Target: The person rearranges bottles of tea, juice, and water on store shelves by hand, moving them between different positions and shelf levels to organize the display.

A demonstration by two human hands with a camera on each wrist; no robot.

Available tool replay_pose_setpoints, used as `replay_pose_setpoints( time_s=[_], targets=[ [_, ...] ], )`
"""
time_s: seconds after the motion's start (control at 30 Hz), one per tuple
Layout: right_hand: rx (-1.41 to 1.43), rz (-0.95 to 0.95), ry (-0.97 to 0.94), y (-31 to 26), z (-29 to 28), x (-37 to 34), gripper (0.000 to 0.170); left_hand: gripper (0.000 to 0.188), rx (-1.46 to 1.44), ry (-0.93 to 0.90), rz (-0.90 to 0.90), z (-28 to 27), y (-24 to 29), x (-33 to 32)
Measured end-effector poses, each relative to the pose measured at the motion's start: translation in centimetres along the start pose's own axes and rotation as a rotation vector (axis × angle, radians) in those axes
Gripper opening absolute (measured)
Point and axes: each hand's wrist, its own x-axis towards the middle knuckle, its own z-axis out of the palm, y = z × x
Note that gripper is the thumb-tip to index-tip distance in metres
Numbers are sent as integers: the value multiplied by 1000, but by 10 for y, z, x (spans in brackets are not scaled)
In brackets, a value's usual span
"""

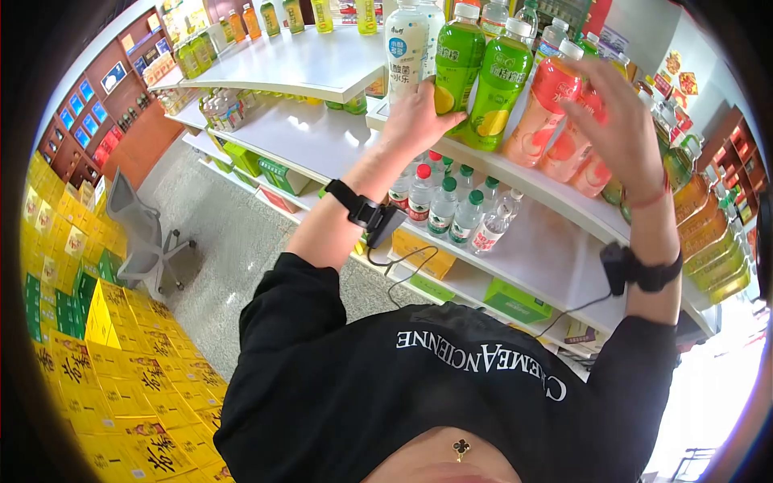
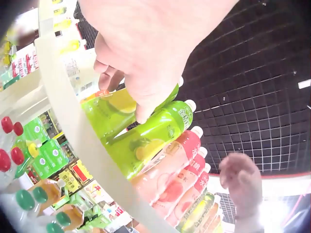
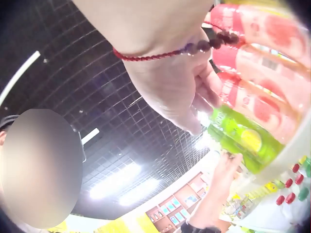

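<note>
On the top shelf, my left hand (image 1: 415,122) grips a green lemon drink bottle (image 1: 459,63) by its lower part, with the thumb across its front. A second green bottle (image 2: 150,138) stands close beside it on the right. Past that come several pink peach drink bottles (image 1: 538,109), lined up along the shelf edge. My right hand (image 1: 624,133) is raised by the pink bottles, its fingers loosely bent and holding nothing. In the left wrist view the right hand (image 2: 240,179) appears apart from the row. A white bottle (image 1: 407,52) stands left of the left hand.
Below, water bottles (image 1: 447,205) with red and green caps fill part of the lower shelf (image 1: 555,253). Larger amber bottles (image 1: 708,225) stand at the right. Yellow cartons (image 1: 121,386) are stacked at left near a grey chair (image 1: 145,221). Cables hang from both wrist cameras.
</note>
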Motion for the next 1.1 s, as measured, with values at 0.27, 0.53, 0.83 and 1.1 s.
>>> replay_pose_setpoints(
  time_s=[0.27,0.53,0.83,1.1],
  targets=[
    [-275,-186,-156,39,50,67,67,53,-19,41,-112,6,3,-2],
    [-46,28,-474,42,66,103,75,53,12,161,-37,21,-7,-6],
    [109,209,-586,35,65,113,64,75,41,190,-44,28,5,0],
    [99,30,-489,37,57,98,58,82,167,135,-20,36,9,18]
  ],
)
